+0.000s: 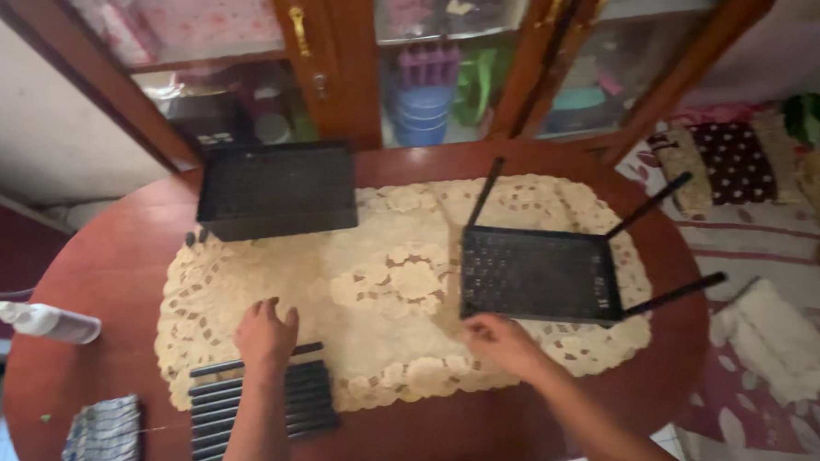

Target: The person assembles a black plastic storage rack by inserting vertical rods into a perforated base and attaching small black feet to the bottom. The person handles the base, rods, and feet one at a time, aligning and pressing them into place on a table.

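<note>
My left hand point(265, 336) rests fingers-down on the cream lace mat point(385, 287), just above a row of several black rods point(261, 405) lying side by side. My right hand point(496, 339) touches the near edge of a black perforated tray point(534, 273) that lies upside down with three black legs sticking up and outward. A second black perforated tray point(275, 188) lies at the far left of the mat. Whether the right hand's fingers grip the tray's edge is unclear.
The oval brown wooden table point(98, 272) carries a white bottle point(45, 321) at its left edge and a crumpled grey cloth point(101, 444) near the front left. A glass-fronted wooden cabinet point(329, 68) stands behind. Cushions and patterned bedding point(761, 243) lie at the right.
</note>
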